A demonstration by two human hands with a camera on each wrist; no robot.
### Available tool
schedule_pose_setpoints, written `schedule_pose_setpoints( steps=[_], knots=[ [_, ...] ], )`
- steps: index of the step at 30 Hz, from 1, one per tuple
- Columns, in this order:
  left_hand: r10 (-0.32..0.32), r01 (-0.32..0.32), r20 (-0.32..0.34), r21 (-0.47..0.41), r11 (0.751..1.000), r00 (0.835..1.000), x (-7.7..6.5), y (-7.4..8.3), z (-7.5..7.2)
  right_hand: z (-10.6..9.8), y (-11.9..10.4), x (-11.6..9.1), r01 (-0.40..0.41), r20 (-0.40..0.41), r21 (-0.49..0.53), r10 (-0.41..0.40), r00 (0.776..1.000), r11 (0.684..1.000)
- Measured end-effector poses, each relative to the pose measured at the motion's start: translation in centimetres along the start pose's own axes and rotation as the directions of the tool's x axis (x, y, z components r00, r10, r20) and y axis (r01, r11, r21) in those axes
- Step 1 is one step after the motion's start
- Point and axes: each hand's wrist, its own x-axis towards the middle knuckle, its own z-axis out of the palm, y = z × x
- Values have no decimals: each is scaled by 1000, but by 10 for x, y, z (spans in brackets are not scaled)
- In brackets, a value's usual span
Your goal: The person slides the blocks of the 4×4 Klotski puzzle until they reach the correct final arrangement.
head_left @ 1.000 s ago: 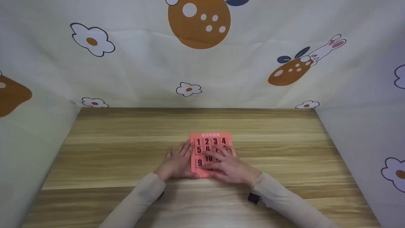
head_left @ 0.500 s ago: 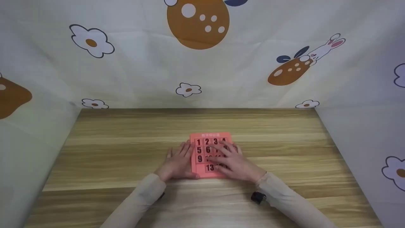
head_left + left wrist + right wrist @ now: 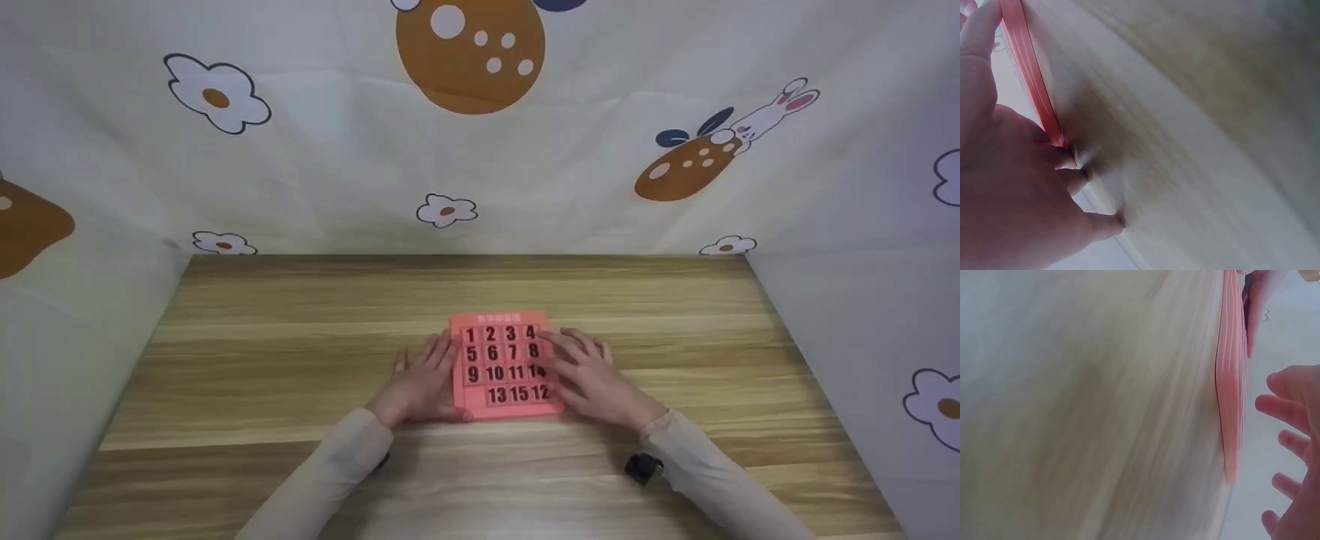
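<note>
A pink sliding number puzzle (image 3: pixel 480 412) lies flat on the table in the head view. Its rows read 1 to 4, 5 to 8, then 9, 10, 11, 14; below these is a gap at bottom left, followed by 13, 15 and 12. Along the left side rest the extended fingers of my left hand (image 3: pixel 424 386), with the thumb at the near left corner. My right hand (image 3: pixel 600 382) is over the right edge, fingers spread and slightly bent. In the right wrist view, its fingertips (image 3: pixel 1266 403) are apart from the puzzle's side (image 3: pixel 1229 382) and hold nothing.
The puzzle sits on a wood-grain table (image 3: pixel 300 300). Pale cloth walls (image 3: pixel 337 150) printed with flowers and fruit enclose its back and both sides. A small black device (image 3: pixel 643 468) is strapped at the right wrist.
The 9 tile has slid up into the third row, baring the bottom-left slot. My right hand has moved right, off the tiles, uncovering the numbers. My left hand stays put.
</note>
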Motion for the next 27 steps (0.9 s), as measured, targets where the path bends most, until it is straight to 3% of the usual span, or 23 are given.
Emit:
schedule_pose_setpoints(
  steps=[7, 12, 18, 27],
  knots=[
    [-10, 10, 5, 4, 1000, 1000, 2, 0, 1, -3, 6, -10, 2, 13, 10, -2, 1000, 1000],
    [-5, 5, 8, 7, 1000, 1000, 0, 1, -1, -4, 3, -12, 95, 12, 51, -95, 995, 994],
    [-11, 11, 19, 2, 1000, 1000, 0, 1, -2, 1, -11, -4, 194, 30, 63, -196, 980, 979],
    [-7, 7, 22, 1, 1000, 1000, -1, 1, -2, 10, -29, 9, 206, 119, 7, -206, 971, 978]
  ],
)
